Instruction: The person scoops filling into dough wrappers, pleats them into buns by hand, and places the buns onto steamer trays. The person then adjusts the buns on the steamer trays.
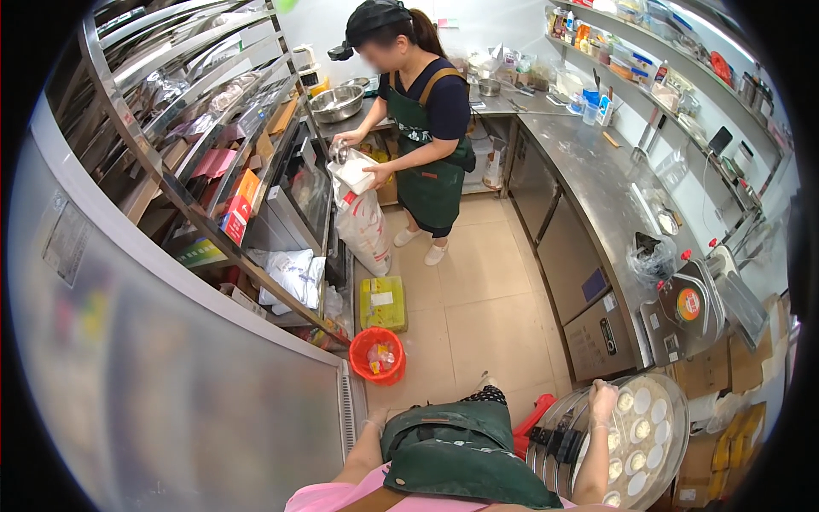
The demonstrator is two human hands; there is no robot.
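Note:
My right hand (603, 399), in a clear glove, is at the far rim of a round steamer tray (680, 427), fingers curled against its edge. White dough pieces (640, 429) sit on several round paper liners (641, 401) in that tray; other liners lie bare. Stacked steel steamer rings with black handles (560, 444) show at its left side. Hanging low beside my green apron (452, 452), my left hand (376, 418) is close to the fridge's edge; its fingers are too small and partly hidden to read.
A co-worker (426, 128) stands ahead, holding a white tub (354, 173) and a scoop over a white sack (364, 230). An orange bin (377, 357) and a yellow-green crate (384, 303) stand on the floor. A steel counter (572, 162) runs along the right, a rack (171, 171) along the left.

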